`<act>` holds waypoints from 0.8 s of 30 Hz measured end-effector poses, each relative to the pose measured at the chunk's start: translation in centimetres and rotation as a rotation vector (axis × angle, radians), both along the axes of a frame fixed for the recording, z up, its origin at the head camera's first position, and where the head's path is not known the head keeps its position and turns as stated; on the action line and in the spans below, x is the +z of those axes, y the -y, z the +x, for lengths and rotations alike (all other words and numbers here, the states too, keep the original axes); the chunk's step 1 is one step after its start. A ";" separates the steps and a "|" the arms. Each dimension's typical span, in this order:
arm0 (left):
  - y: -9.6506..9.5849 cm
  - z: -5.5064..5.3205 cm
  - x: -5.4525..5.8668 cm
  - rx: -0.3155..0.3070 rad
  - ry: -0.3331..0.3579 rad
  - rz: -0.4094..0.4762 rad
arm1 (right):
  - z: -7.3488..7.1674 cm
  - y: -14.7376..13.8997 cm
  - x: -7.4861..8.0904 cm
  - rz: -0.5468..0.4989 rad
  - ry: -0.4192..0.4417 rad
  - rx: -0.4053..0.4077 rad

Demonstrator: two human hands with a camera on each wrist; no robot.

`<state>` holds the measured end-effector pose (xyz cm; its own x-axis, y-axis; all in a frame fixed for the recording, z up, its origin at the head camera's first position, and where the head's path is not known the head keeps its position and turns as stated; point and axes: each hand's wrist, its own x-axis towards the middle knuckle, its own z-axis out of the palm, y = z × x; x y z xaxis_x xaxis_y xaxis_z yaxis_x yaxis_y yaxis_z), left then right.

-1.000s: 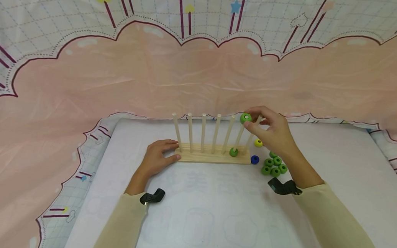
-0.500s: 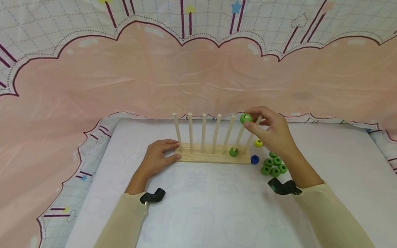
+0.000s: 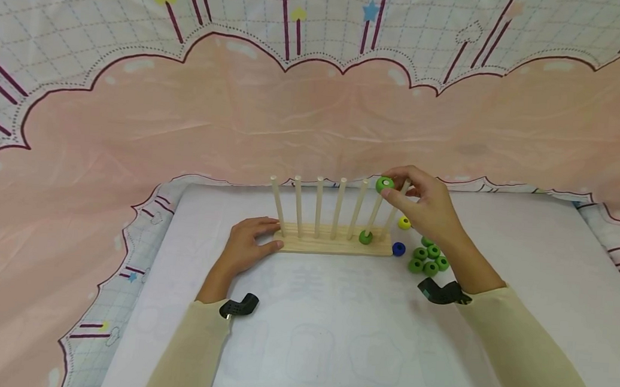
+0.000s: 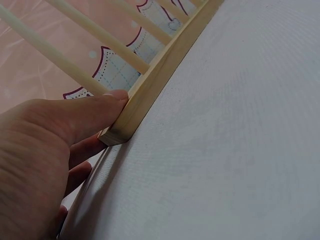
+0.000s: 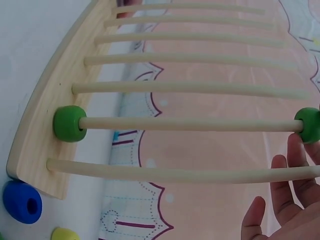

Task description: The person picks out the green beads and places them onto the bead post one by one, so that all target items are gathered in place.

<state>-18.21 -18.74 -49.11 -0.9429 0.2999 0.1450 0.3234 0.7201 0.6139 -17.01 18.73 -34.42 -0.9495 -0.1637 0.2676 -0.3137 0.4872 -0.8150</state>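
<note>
A wooden peg stand [image 3: 333,248] with several upright pegs stands on the white table. My left hand [image 3: 242,247] grips the left end of its base, and in the left wrist view the thumb [image 4: 95,112] lies along the base's edge with fingers beyond the end. My right hand [image 3: 428,205] pinches a green bead [image 3: 384,185] at the top of the second peg from the right; the peg's tip shows in the bead's hole. Lower on that peg, another green bead [image 5: 70,123] sits against the base.
Right of the stand lie a blue bead [image 3: 398,249], a yellow bead [image 3: 404,223] and a cluster of several green beads [image 3: 432,251]. Behind the white table [image 3: 311,325] hangs a pink patterned cloth [image 3: 315,122].
</note>
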 end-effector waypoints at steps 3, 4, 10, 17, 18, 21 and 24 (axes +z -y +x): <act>0.0 0.0 0.0 0.000 0.000 0.001 | 0.0 0.0 0.0 0.006 0.002 -0.003; 0.0 0.0 0.0 0.000 0.000 0.003 | 0.0 0.0 0.0 0.009 0.003 -0.004; 0.0 0.0 -0.1 -0.001 -0.002 0.009 | -0.1 0.0 0.0 0.018 0.001 -0.003; 0.0 -0.1 -0.1 -0.005 -0.006 0.011 | -0.2 -0.1 -0.2 0.034 -0.014 -0.001; 0.0 0.0 -0.1 -0.006 -0.010 0.012 | -0.3 -0.1 -0.2 0.036 -0.016 -0.001; 0.0 0.0 0.0 -0.006 -0.011 0.013 | -0.3 -0.2 -0.3 0.041 -0.018 -0.003; 0.0 0.0 0.0 -0.004 -0.008 0.012 | -0.3 -0.3 -0.3 0.044 -0.021 -0.002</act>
<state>-18.21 -18.78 -49.12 -0.9404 0.3019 0.1563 0.3314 0.7116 0.6195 -17.33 19.03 -34.77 -0.9442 -0.1736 0.2800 -0.3293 0.5234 -0.7859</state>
